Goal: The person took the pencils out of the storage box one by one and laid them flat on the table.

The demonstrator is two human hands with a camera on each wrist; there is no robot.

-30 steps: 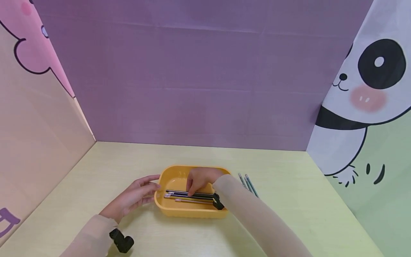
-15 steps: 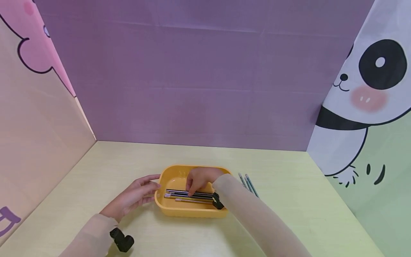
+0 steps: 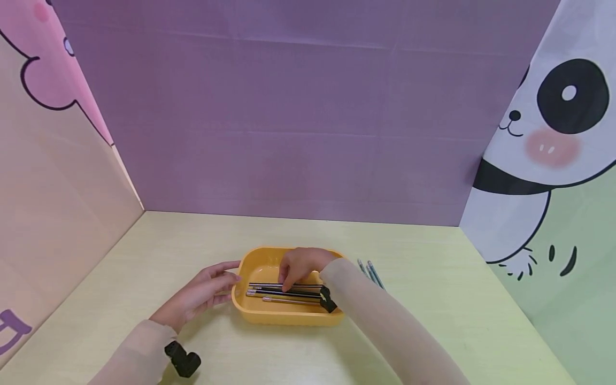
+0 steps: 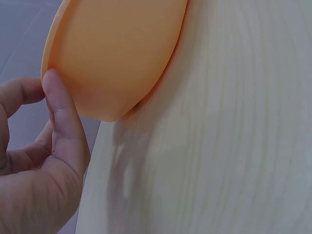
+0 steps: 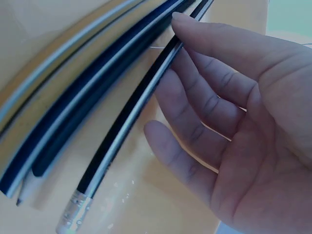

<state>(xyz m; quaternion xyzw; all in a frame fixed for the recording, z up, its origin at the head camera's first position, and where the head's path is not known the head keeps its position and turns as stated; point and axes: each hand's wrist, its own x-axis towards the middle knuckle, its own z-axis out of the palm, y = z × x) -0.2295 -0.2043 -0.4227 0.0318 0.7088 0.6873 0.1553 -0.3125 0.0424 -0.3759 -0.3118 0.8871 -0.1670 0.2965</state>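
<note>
A yellow plastic basket (image 3: 289, 319) stands on the table with several striped pencils (image 3: 269, 293) lying lengthwise in it. My right hand (image 3: 300, 264) reaches in from the right and pinches one black-and-silver pencil (image 5: 129, 114) between thumb and fingers. That pencil's white eraser end (image 5: 73, 212) points down-left in the right wrist view, apart from the other pencils. At the basket's left end, my left hand (image 3: 204, 291) holds the rim with its thumb and index finger; the left wrist view shows the thumb (image 4: 63, 117) against the rim.
A few blue-green pencils (image 3: 375, 275) lie on the table right of the basket, partly hidden by my right sleeve (image 3: 385, 321). A purple backdrop (image 3: 298, 117) rises behind the pale wooden table (image 3: 192, 235), with printed panels at both sides.
My right hand has risen slightly, and the pencil it pinches has come away from the pencils beside it. The left hand and the basket have stayed put.
</note>
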